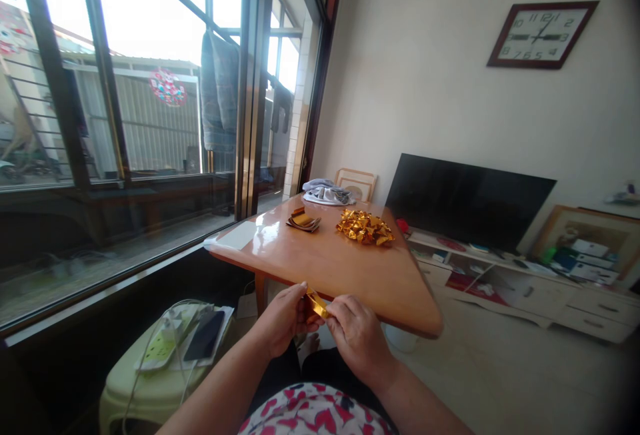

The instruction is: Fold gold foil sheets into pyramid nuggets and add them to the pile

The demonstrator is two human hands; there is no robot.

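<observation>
Between my two hands is a small folded piece of gold foil paper [317,303], held just in front of the table's near edge. My left hand [287,315] pinches its left end, thumb on top. The fingers of my right hand [357,335] are closed on its right end. On the wooden table [325,265] lies a pile of folded shiny gold foil pieces [365,226]. Left of that pile rests a small stack of flat gold-brown paper sheets [303,220].
Folded cloth [327,192] lies at the table's far end. A pale green stool [117,382] at my left bears a power strip [163,345], cables and a phone [205,336]. A television [465,198] stands on a white cabinet [535,295] to the right. Windows [150,122] line the left.
</observation>
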